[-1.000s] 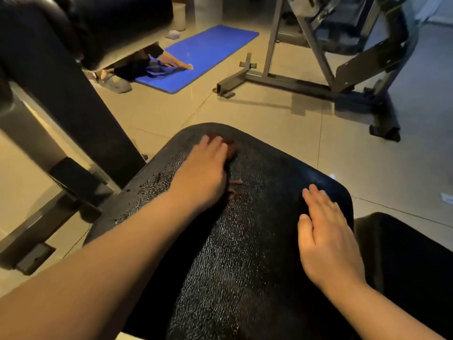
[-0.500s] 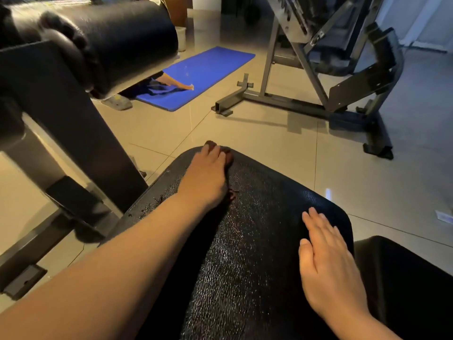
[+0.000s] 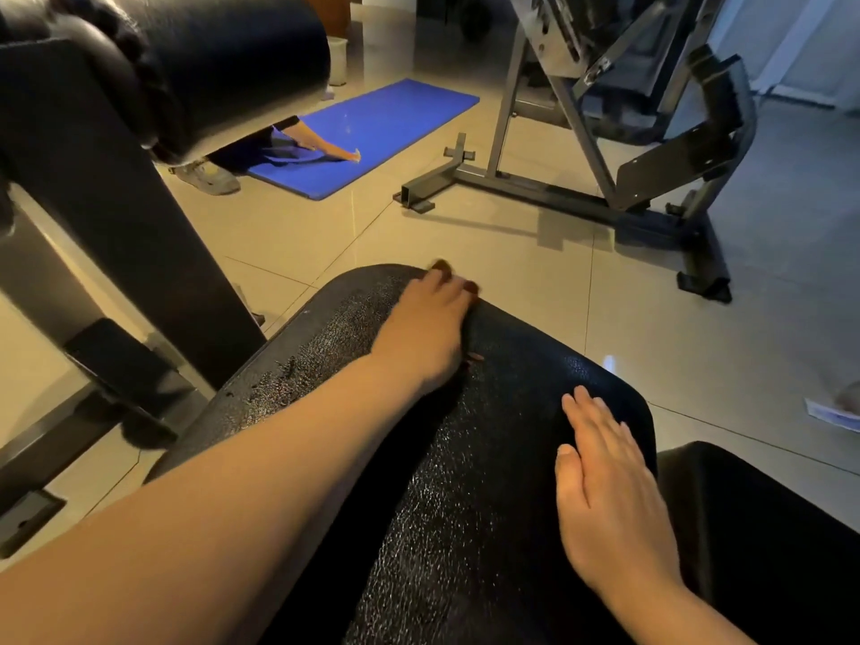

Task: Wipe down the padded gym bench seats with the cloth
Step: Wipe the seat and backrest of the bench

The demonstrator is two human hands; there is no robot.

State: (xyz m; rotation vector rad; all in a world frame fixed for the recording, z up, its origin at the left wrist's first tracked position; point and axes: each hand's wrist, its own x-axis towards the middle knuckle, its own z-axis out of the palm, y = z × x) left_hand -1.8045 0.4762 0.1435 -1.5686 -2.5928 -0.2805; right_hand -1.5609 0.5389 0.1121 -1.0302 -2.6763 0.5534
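A black textured padded bench seat fills the lower middle of the head view. My left hand presses flat on a dark reddish-brown cloth at the seat's far edge. The cloth is mostly hidden under the palm; only small bits show past the fingertips and beside the wrist. My right hand lies flat and empty on the seat's right side, fingers slightly apart. The leather near the left edge looks cracked and flaking.
A second black pad adjoins at the right. A black roller pad on a dark upright stands close at the left. Across the tiled floor are a grey machine frame and a blue mat with another person's arm on it.
My left hand has slid the cloth forward from mid-seat to the seat's far edge. The right hand has stayed in place. The view has tilted up a little.
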